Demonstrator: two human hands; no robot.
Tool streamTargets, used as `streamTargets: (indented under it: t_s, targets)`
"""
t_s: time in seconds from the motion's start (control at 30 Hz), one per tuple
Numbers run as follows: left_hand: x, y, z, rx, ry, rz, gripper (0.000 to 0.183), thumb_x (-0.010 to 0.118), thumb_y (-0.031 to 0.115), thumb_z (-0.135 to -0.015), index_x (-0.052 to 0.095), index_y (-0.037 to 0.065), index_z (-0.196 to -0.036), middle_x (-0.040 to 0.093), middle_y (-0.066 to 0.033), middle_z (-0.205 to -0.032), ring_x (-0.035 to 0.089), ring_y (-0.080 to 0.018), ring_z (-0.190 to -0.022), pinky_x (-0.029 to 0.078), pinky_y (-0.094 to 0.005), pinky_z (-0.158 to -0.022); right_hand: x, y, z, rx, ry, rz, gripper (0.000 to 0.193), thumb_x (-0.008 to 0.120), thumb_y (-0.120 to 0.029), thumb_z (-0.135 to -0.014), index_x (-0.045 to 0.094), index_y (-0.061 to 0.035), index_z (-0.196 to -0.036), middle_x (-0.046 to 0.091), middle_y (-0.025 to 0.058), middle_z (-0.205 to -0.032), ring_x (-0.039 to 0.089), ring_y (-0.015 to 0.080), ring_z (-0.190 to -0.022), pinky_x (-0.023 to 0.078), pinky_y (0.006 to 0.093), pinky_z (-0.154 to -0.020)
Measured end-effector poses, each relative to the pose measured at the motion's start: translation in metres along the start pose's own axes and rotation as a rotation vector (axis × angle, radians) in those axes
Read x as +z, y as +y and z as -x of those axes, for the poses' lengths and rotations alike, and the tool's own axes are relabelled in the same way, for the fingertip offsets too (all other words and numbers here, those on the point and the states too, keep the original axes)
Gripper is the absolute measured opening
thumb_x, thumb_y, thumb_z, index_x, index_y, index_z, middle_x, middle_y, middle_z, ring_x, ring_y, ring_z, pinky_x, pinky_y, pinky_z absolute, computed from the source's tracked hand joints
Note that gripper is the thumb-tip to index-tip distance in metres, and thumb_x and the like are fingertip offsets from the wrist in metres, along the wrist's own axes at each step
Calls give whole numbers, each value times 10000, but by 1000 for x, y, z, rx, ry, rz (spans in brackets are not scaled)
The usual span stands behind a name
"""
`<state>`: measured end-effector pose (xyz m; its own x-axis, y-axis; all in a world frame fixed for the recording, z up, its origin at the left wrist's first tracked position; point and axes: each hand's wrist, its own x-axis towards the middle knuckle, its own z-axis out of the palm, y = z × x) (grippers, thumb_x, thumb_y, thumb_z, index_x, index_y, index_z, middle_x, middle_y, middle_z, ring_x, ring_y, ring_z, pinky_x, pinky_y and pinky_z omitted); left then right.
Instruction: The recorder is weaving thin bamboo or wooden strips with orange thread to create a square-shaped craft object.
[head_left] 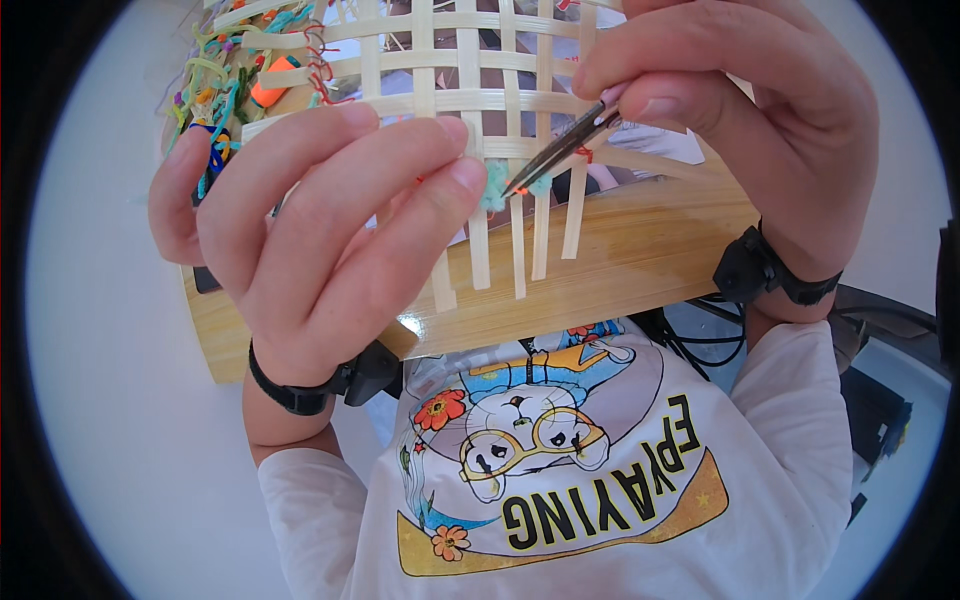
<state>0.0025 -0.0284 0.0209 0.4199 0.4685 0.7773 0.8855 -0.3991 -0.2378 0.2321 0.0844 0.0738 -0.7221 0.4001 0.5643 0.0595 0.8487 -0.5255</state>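
A lattice of pale woven strips [468,60] stands before me, its loose ends hanging down over the table's near edge. My left hand [330,200] is closed on the lattice's lower left part, thumb and fingertips pinching beside a fuzzy mint-green tuft [494,186]. A small orange bit shows against the tuft. From the right, my right hand [740,95] grips slim, dark-bladed scissors [560,146], the handle mostly hidden by the fingers. Their blades lie close together, tips pointing down left at the tuft. Red thread [584,154] is tied on a strip near the scissors.
A wooden table [640,235] lies under the lattice. At the far left is a heap of colourful yarn and cords [215,75] with an orange object [275,82]. More red thread [320,65] runs along the lattice's left edge. Black cables [705,335] hang by the table's right side.
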Motion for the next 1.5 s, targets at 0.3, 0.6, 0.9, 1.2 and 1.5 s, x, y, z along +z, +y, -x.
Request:
streamTargets:
  t_s: [0.3,0.6,0.9,1.2,1.5]
  targets:
    - [1,0,-2,-36,-4,47,167,721,236,-807,625,308,-924,688,132,-994,603,-124,-972,319,-354,-1047,-11,-3,-6,-145,-141,11,209,810,-160,-724,751,-28,-875,597,54,-784,531,136,-636,386,243,-522]
    - [8,-15,-2,-28,7,140,229,698,79,-783,673,216,-965,701,51,-995,610,-184,-962,335,-370,-1013,-9,13,7,-91,277,-80,145,652,-137,-907,686,3,-886,584,46,-730,493,85,-620,397,209,-550]
    - [13,-19,-4,-111,-41,198,239,716,14,-741,665,152,-929,698,10,-977,614,-215,-931,361,-378,-968,-4,84,27,625,189,456,161,575,-110,-921,639,12,-1006,627,93,-823,556,188,-711,461,310,-668]
    - [17,-20,-7,-129,-43,215,250,738,37,-728,673,166,-932,699,25,-960,612,-209,-942,353,-378,-978,-5,99,29,524,50,531,168,631,-73,-867,659,14,-1009,651,150,-972,614,267,-923,482,332,-841]
    - [15,-18,-4,-122,-57,181,288,710,-15,-712,678,173,-927,695,33,-960,610,-206,-948,342,-383,-990,1,-3,-17,71,-119,190,106,646,-90,-880,669,-16,-952,676,97,-893,633,176,-810,500,289,-736]
